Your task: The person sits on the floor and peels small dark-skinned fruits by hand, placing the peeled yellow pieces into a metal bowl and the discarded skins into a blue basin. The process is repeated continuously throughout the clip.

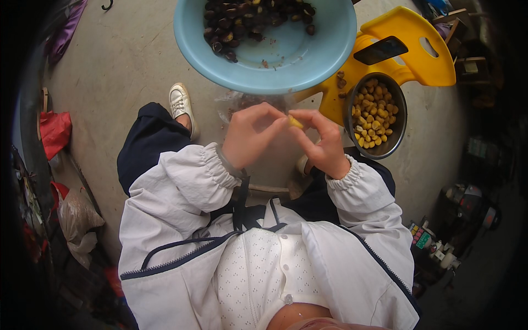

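Note:
A yellow peeled chestnut point(295, 122) is pinched between the thumb and forefinger of my right hand point(326, 142). My left hand point(253, 136) meets it from the other side, thumb and forefinger tips closed at the nut's edge. Just beyond my hands stands a light blue plastic basin point(264, 82), holding dark brown chestnuts point(235, 24), some with yellow flesh showing. To the right of my right hand, a steel bowl point(402, 136) contains many yellow peeled chestnuts point(373, 115). Under the basin's near rim, a clear plastic bag point(231, 105) with brown scraps is partly hidden by my hands.
A yellow plastic chair point(437, 53) stands beneath the bowl's far side, with a dark phone point(380, 50) and a few brown chestnuts point(341, 80) on it. Left, a red bag point(55, 132) and a tied plastic sack point(78, 218) sit by the wall. Machinery point(470, 206) is at right.

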Demonstrator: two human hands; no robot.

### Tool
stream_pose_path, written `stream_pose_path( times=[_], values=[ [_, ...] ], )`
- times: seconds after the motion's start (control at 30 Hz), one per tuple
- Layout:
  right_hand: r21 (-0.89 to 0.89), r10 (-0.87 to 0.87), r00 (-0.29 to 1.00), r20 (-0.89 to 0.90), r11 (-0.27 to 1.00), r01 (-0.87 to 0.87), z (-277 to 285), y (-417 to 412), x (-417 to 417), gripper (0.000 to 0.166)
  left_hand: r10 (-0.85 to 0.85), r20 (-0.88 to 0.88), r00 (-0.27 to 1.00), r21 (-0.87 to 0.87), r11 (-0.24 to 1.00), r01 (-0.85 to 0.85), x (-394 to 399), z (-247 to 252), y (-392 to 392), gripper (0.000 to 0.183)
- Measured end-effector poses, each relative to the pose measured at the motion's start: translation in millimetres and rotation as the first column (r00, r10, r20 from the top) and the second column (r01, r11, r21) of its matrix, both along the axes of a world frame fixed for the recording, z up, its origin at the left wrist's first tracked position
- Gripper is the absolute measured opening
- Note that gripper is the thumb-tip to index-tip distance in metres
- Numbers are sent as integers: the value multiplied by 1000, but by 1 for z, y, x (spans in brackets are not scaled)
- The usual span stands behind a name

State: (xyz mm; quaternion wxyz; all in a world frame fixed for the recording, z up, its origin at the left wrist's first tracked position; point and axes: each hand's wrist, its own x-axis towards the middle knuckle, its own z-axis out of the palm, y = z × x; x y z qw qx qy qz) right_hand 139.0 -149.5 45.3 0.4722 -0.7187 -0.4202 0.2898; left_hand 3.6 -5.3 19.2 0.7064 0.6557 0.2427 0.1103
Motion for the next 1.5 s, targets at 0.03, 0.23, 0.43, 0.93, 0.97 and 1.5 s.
stream_pose_path(
  times=[0.03,0.23,0.43,0.93,0.97,1.5],
  values=[
    [0,7,1000,18,1000,-7,0,0,0,29,-2,-17,1000,2,1000,2,0,0,0,11],
    [10,-5,999,-32,1000,6,1,0,-1,29,-5,-2,1000,277,961,6,2,10,3,8],
    [5,-9,997,71,1000,9,-2,0,0,28,-32,89,995,556,831,-23,4,15,4,13],
    [45,62,966,251,996,-75,-7,1,-2,26,-123,37,992,616,784,74,2,13,9,9],
    [46,59,968,245,996,-72,-8,0,-2,26,-117,31,993,616,784,73,2,13,8,9],
    [49,40,976,214,997,-52,-4,1,-1,29,-65,12,998,455,889,53,2,16,9,10]
  ],
)
